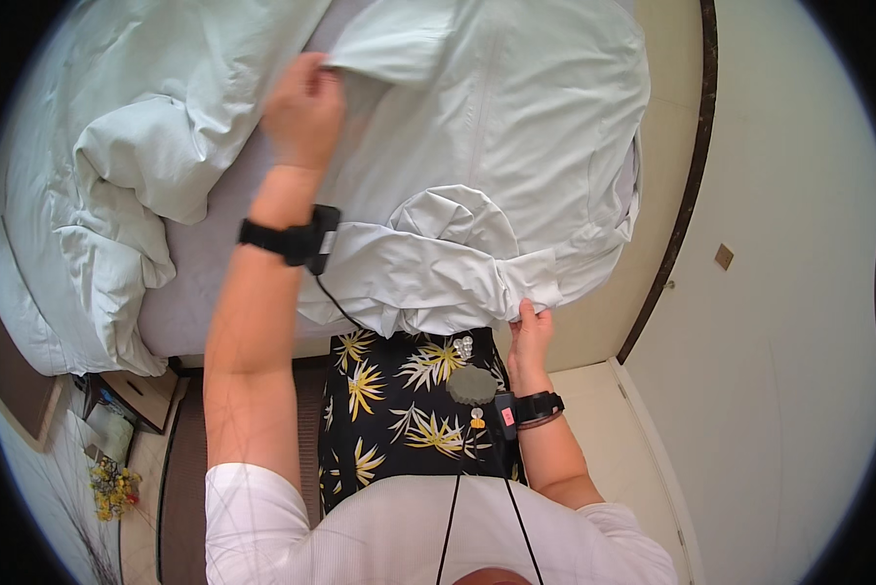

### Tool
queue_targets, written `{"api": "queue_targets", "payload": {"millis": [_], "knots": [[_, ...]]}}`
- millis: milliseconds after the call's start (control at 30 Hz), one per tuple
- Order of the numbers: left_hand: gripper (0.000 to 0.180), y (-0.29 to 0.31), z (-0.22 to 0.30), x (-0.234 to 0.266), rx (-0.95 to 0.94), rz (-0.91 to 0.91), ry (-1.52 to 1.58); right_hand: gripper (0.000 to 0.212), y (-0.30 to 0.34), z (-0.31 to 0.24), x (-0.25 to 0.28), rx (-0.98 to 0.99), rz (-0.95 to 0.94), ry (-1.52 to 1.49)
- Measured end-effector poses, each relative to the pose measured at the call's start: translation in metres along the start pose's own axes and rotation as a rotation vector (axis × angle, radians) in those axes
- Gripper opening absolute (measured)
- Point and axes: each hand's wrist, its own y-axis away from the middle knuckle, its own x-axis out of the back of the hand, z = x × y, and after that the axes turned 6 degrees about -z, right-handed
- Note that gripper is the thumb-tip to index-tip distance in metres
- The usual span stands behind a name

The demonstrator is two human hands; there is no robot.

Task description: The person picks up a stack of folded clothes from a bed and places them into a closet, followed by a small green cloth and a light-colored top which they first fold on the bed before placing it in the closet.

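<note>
A pale white bed cover lies over the right part of the bed, with a bunched, rumpled fold near its front edge. My left hand reaches far over the bed, fingers pinched at the corner of a turned-back flap of this cover. At the cover's near right edge, my right hand grips the cloth between thumb and fingers. A second white cloth, a thick crumpled duvet, is heaped on the left. Between the two, a strip of greyish mattress surface shows.
Close on the right stands a white wall with a dark curved trim. A bedside cabinet and yellow flowers are at the lower left. A brown mat lies on the floor. A thin black cable hangs from my left wrist.
</note>
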Motion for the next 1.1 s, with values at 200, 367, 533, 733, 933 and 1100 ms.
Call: {"api": "queue_targets", "payload": {"millis": [200, 367, 533, 733, 933, 1100], "knots": [[0.020, -0.040, -0.061, 0.065, 0.304, 0.059, 0.324, 0.023, -0.002, -0.007, -0.003, -0.048, -0.172, 0.041], [0.027, -0.019, -0.049, 0.079, 0.280, -0.029, 0.286, 0.029, -0.011, -0.008, 0.005, -0.110, -0.103, 0.095], [0.033, 0.112, -0.032, 0.100, 0.384, -0.276, -0.017, 0.034, -0.020, -0.040, 0.006, 0.551, 0.081, 0.584], [0.033, 0.217, -0.059, 0.099, 0.917, -0.368, 0.421, 0.047, -0.068, -0.157, -0.127, 1.014, -0.194, 0.928], [0.022, 0.223, -0.062, 0.103, 0.963, -0.288, 0.595, 0.069, -0.198, -0.236, -0.163, 1.086, 0.163, 1.083], [0.021, 0.232, -0.074, 0.105, 0.925, -0.357, 0.406, 0.062, -0.210, -0.299, -0.154, 0.811, 0.058, 1.231]]}}
